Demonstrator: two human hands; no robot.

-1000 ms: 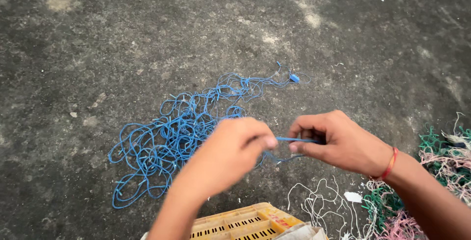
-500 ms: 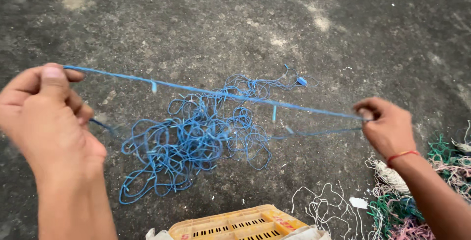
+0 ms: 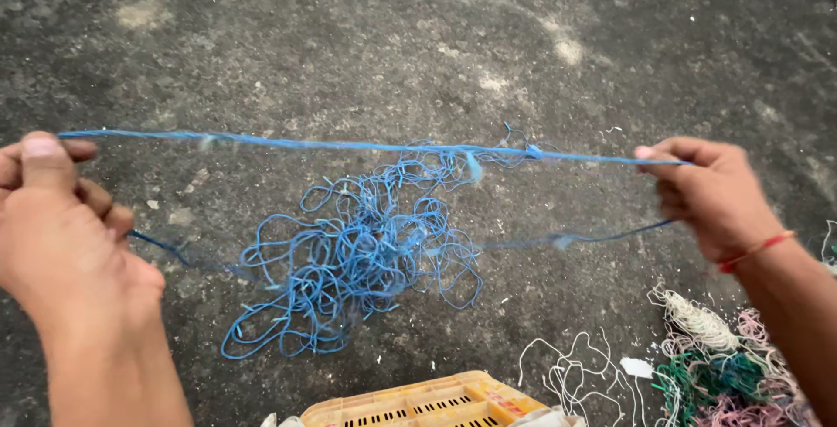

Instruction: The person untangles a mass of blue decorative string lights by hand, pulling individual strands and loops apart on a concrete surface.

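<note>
A thin blue string (image 3: 349, 144) is stretched taut and nearly level between my two hands, above the ground. My left hand (image 3: 61, 226) pinches its left end between thumb and fingers. My right hand (image 3: 711, 191) pinches the right end, a red band on its wrist. A second slack strand runs lower from each hand down into a tangled heap of the same blue string (image 3: 357, 252) lying on the dark ground between them.
A yellow slotted plastic crate (image 3: 418, 403) sits at the bottom edge. To the lower right lies a pile of white, green and pink string (image 3: 715, 366). The ground is rough dark concrete (image 3: 349, 34).
My hands went from close together at the middle to wide apart, drawing a length of blue string tight. Since half a second ago the string has levelled and the right hand rose.
</note>
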